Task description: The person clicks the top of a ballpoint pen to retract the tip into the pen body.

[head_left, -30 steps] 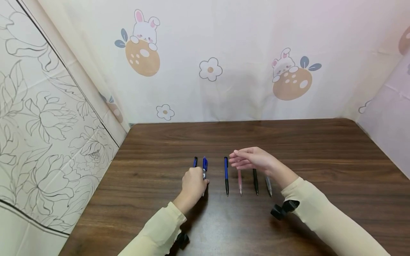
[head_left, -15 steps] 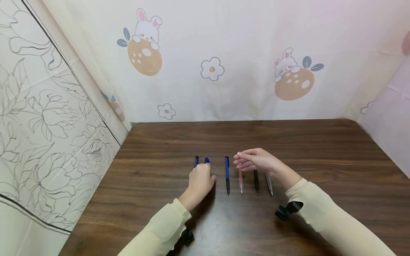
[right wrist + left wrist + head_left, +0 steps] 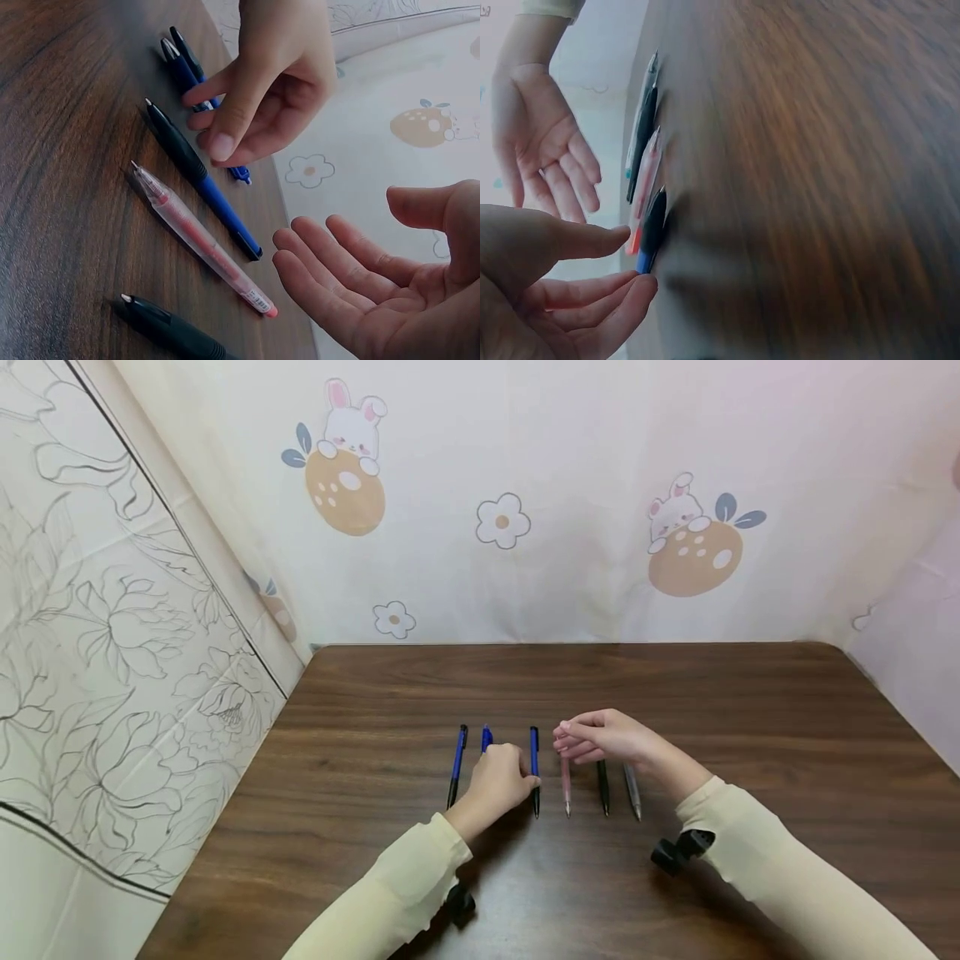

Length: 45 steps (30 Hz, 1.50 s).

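Observation:
My left hand (image 3: 495, 781) hovers low over the table, its thumb and fingers spread apart beside a blue pen with a black grip (image 3: 534, 746). In the left wrist view the fingertips reach right to that pen (image 3: 654, 225), and the gap between thumb and fingers holds nothing. Under the same hand, a blue click pen (image 3: 487, 737) is partly hidden. Farther left lies another blue and black pen (image 3: 457, 764). My right hand (image 3: 607, 737) is held palm inward with loosely extended fingers, above the upper ends of a pink pen (image 3: 566, 785) and a black pen (image 3: 603, 789).
A clear grey pen (image 3: 632, 793) lies at the right end of the row. The pens rest roughly parallel on a dark wooden table (image 3: 300, 860). Behind its far edge hangs a white curtain (image 3: 435, 460) printed with rabbits and flowers.
My left hand has moved right, from over the two leftmost pens to beside the third one, uncovering most of the leftmost pen. My right hand stays nearly in place.

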Available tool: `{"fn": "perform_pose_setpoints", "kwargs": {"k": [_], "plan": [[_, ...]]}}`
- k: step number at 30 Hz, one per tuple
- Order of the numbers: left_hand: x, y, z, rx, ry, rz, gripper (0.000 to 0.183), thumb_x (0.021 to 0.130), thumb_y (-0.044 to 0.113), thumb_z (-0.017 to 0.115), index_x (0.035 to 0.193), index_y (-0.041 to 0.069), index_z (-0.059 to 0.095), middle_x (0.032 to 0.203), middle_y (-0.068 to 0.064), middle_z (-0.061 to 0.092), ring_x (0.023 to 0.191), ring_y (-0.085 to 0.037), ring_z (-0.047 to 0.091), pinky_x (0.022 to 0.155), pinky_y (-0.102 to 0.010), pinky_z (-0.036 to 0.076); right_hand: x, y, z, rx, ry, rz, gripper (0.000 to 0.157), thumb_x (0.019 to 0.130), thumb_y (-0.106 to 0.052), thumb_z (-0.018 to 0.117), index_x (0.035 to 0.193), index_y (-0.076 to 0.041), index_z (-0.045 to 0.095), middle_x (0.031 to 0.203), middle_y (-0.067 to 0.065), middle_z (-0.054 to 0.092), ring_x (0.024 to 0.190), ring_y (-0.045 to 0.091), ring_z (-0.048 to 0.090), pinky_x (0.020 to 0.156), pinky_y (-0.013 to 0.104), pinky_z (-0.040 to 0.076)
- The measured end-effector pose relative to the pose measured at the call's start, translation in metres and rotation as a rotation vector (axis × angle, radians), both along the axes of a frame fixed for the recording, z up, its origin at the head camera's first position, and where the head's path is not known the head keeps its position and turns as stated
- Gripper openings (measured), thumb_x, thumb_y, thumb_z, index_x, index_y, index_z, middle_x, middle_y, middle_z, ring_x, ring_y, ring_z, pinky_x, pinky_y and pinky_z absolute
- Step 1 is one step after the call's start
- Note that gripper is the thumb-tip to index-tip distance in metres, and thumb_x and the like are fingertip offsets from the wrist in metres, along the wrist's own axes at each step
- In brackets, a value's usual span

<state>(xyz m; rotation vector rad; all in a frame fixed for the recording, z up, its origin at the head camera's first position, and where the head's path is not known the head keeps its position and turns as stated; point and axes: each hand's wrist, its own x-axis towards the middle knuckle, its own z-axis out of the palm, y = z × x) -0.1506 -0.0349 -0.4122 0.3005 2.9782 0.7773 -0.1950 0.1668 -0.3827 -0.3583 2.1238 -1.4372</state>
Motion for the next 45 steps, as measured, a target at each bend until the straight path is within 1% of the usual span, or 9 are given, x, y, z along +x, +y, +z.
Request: {"fn": "perform_pose_setpoints", "kwargs": {"k": [4, 7, 12, 15, 22, 30, 34, 38, 45], "plan": [[-0.002, 0.007, -0.002, -0.016, -0.022, 0.01, 0.031, 0.079, 0.027, 0.079, 0.06, 0.01, 0.061, 0.056, 0.003, 0.059, 0.049, -0.007, 0.049, 0.042, -0.019, 0.04, -0.001, 0.001, -0.003, -0.015, -0.014, -0.004, 0.054, 0.101, -0.033, 0.048, 0.13, 0.012, 0.049, 0.124, 0.029, 0.062, 0.112, 0.03, 0.066, 0.091, 0.037, 0.058], [-0.002, 0.011, -0.001, -0.043, -0.014, 0.032, 0.038, 0.078, 0.03, 0.08, 0.055, 0.012, 0.056, 0.051, 0.005, 0.053, 0.046, -0.007, 0.047, 0.042, -0.021, 0.04, -0.001, 0.002, -0.003, -0.016, -0.013, -0.002, 0.054, 0.101, -0.033, 0.048, 0.13, 0.012, 0.049, 0.124, 0.028, 0.062, 0.112, 0.031, 0.066, 0.092, 0.037, 0.058], [-0.002, 0.017, -0.001, -0.081, 0.005, 0.059, 0.04, 0.077, 0.032, 0.08, 0.053, 0.014, 0.054, 0.052, 0.004, 0.055, 0.048, -0.008, 0.05, 0.046, -0.028, 0.047, -0.001, 0.002, -0.002, -0.013, -0.012, 0.003, 0.054, 0.101, -0.034, 0.047, 0.13, 0.011, 0.05, 0.123, 0.028, 0.063, 0.113, 0.033, 0.065, 0.092, 0.039, 0.057], [-0.002, 0.019, -0.002, -0.082, 0.013, 0.064, 0.038, 0.076, 0.031, 0.081, 0.055, 0.013, 0.056, 0.055, 0.001, 0.058, 0.049, -0.009, 0.051, 0.045, -0.029, 0.047, -0.002, 0.002, -0.001, -0.01, -0.011, 0.01, 0.054, 0.101, -0.033, 0.047, 0.131, 0.011, 0.049, 0.124, 0.028, 0.063, 0.113, 0.033, 0.065, 0.092, 0.039, 0.057], [-0.004, 0.022, -0.005, -0.086, 0.009, 0.062, 0.032, 0.076, 0.025, 0.081, 0.061, 0.01, 0.057, 0.057, 0.0, 0.058, 0.05, -0.011, 0.052, 0.041, -0.022, 0.041, -0.007, -0.002, -0.001, -0.01, 0.015, -0.017, 0.052, 0.101, -0.03, 0.047, 0.13, 0.014, 0.049, 0.123, 0.03, 0.062, 0.11, 0.032, 0.066, 0.091, 0.038, 0.058], [-0.002, 0.021, -0.006, -0.043, -0.005, 0.049, 0.042, 0.078, 0.013, 0.074, 0.054, 0.016, 0.04, 0.048, 0.006, 0.039, 0.043, -0.009, 0.04, 0.036, -0.018, 0.03, -0.012, -0.002, -0.006, -0.016, 0.01, -0.028, 0.052, 0.102, -0.03, 0.046, 0.13, 0.014, 0.048, 0.122, 0.03, 0.063, 0.108, 0.032, 0.067, 0.092, 0.039, 0.058], [-0.001, 0.019, -0.006, -0.022, 0.012, 0.043, 0.044, 0.078, 0.011, 0.072, 0.053, 0.017, 0.036, 0.047, 0.007, 0.036, 0.042, -0.007, 0.037, 0.035, -0.017, 0.026, -0.014, -0.002, -0.008, -0.03, 0.003, -0.036, 0.052, 0.102, -0.03, 0.046, 0.13, 0.014, 0.048, 0.122, 0.03, 0.062, 0.108, 0.032, 0.067, 0.092, 0.04, 0.057], [-0.001, 0.017, -0.005, 0.004, 0.037, 0.042, 0.039, 0.077, 0.01, 0.072, 0.055, 0.016, 0.04, 0.051, 0.006, 0.04, 0.045, -0.008, 0.04, 0.037, -0.018, 0.028, -0.016, -0.002, -0.009, -0.054, -0.005, -0.043, 0.053, 0.102, -0.031, 0.045, 0.131, 0.014, 0.047, 0.124, 0.03, 0.061, 0.108, 0.03, 0.068, 0.093, 0.039, 0.057], [0.0, 0.012, -0.003, 0.08, 0.063, 0.04, 0.021, 0.076, 0.006, 0.069, 0.062, 0.01, 0.054, 0.055, 0.004, 0.05, 0.048, -0.007, 0.044, 0.04, -0.017, 0.033, -0.02, -0.002, -0.012, -0.109, -0.022, -0.079, 0.055, 0.102, -0.03, 0.045, 0.131, 0.016, 0.045, 0.125, 0.029, 0.061, 0.1, 0.019, 0.07, 0.095, 0.039, 0.056]]}}
